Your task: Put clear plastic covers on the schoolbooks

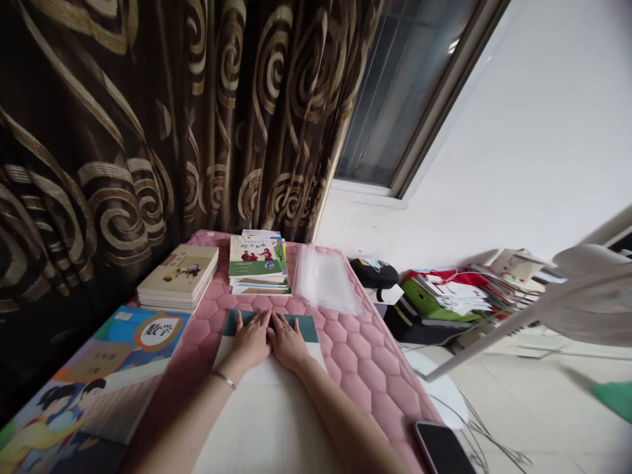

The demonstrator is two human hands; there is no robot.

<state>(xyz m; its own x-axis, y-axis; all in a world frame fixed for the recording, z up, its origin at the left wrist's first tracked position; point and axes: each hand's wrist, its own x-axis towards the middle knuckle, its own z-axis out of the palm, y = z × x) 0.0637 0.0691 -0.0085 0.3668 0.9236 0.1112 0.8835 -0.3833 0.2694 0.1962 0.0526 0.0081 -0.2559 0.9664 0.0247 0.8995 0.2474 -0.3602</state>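
Observation:
My left hand (251, 339) lies flat with its fingers stretched out on a large sheet or book (264, 421) that has a dark green band at its far end and a pale lower part. Beside it, my right hand (288, 341) rests the same way, fingers spread, the two hands almost touching. A silver bangle (224, 379) circles the left wrist. Both forearms cover much of the pale surface, so I cannot tell whether it is a book or a loose cover. To the left is a colourful math textbook (106, 375).
A pink quilted cover (355, 355) spreads over the table. At the back stand a stack of beige books (180, 273), a pile of booklets (257, 263) and clear plastic sleeves (326, 280). A phone (442, 447) lies at the right edge; a lamp (498, 329) stands beyond.

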